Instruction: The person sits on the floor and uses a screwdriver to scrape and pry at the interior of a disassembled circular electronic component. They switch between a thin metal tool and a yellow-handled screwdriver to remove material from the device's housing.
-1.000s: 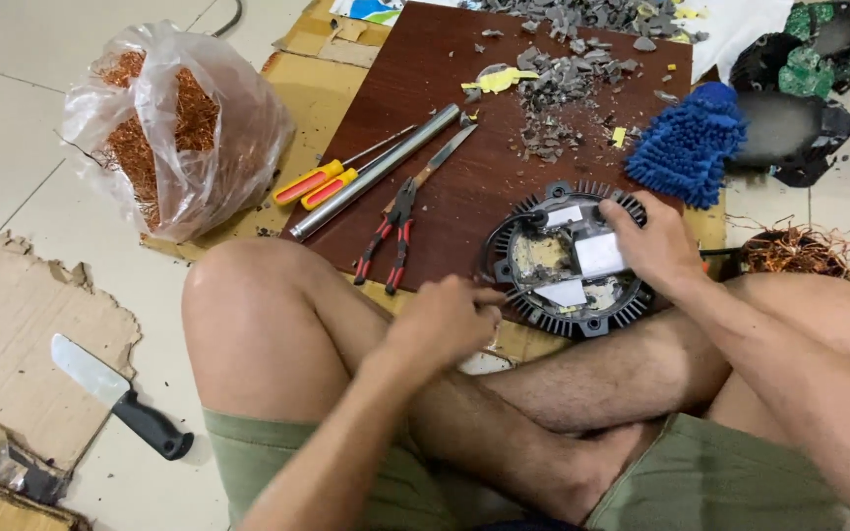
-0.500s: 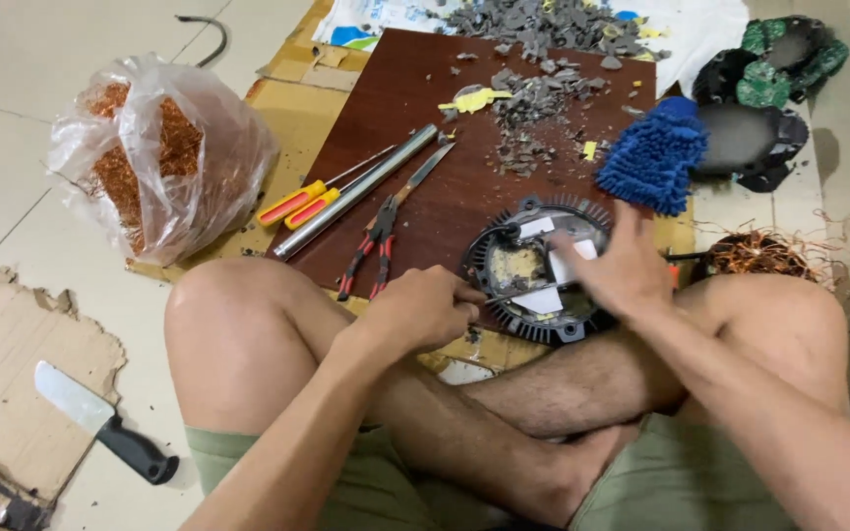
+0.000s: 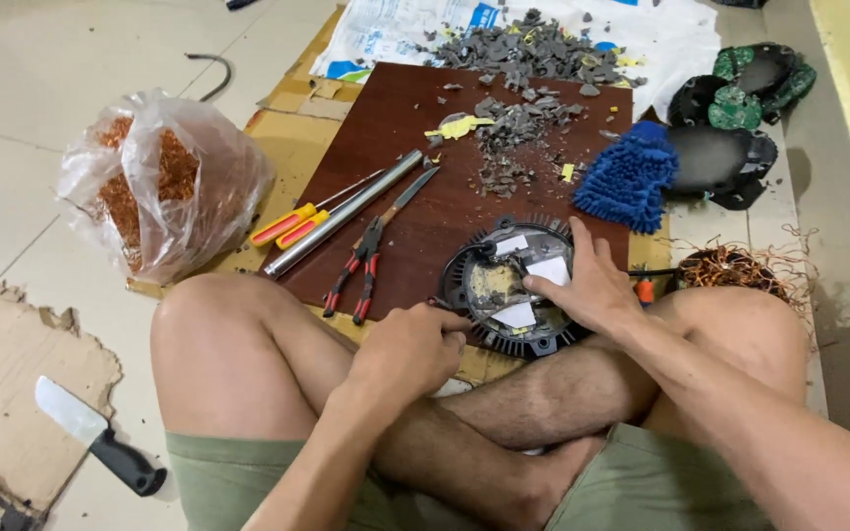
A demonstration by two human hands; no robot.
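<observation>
The right hand (image 3: 587, 285) lies spread flat on the round black finned metal housing (image 3: 514, 287), which rests at the near edge of the dark brown wooden board (image 3: 425, 187) against the crossed legs. The left hand (image 3: 410, 349) has its grip curled tight at the housing's left rim, on what I cannot tell. Pressed hard there, the housing could skid off the board, or a fin could nick a finger.

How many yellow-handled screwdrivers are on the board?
2: both screwdrivers lie side by side at the board's left edge, beside the metal tube. None seem hidden.
</observation>
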